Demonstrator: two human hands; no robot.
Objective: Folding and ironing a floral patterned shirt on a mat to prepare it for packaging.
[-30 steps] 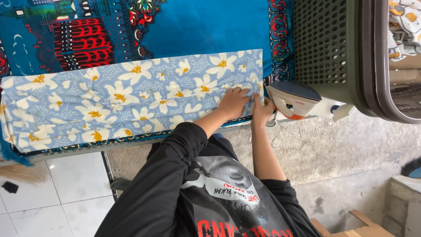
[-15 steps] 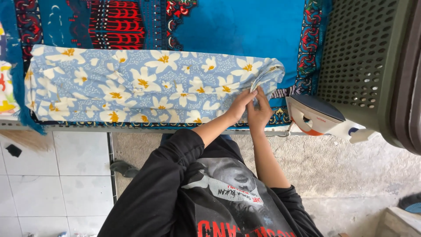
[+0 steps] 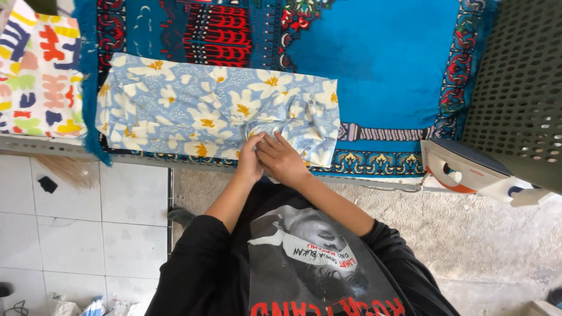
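**Operator A:** Head view is referenced. How is the floral cloth (image 3: 193,111) presented?

**Operator B:** A light blue fabric printed with white flowers and yellow centres is shown. It is laid flat on the blue patterned rug (image 3: 380,64), which covers the work surface. The left portion is seen smooth; the right portion is bunched and folded over, with creases gathered toward the near edge.

**Operator A:** Where are the hands located?

**Operator B:** Both hands are placed together at the near edge of the cloth, at the gathered section. The left hand (image 3: 250,159) is closed around a pinch of fabric. The right hand (image 3: 282,160) is pressed against it, fingers curled onto the same gathered fold. Both are noted as grasping the cloth.

**Operator A:** What is positioned around the cloth?

**Operator B:** A white and orange iron (image 3: 468,169) is seen to the right, resting at the edge of the rug, well apart from the hands. A dark perforated basket (image 3: 521,88) is located behind the iron. A multicoloured patterned cloth (image 3: 35,76) is laid at the far left, just beside the floral cloth. White floor tiles (image 3: 82,234) are visible below the surface.
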